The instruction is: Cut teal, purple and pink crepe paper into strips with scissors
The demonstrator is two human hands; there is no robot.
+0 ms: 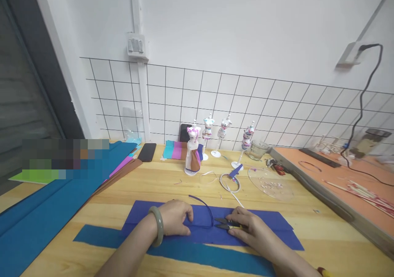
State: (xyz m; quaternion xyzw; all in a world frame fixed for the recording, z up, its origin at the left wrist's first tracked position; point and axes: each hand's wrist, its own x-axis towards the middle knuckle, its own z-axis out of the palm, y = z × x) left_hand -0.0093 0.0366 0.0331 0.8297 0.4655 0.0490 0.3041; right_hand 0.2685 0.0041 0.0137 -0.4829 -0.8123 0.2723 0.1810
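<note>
With snips [225,227] gripped in the right hand [250,227] at five o'clock and the left hand [174,217] loosely curled, apparently empty, at seven, best to press the blue sheet [205,236] flat at six for clean cutting.

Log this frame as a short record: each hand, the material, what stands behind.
Left hand: on or just above the dark blue sheet, bangle at the wrist
Right hand: holds snips, blades apart, pointing towards the left hand
Thin blue strip: curved, one end near the blade tips
Teal strip: nearer the person, partly hidden by the forearms
Behind: four small mannequins, the nearest in a skirt
</note>
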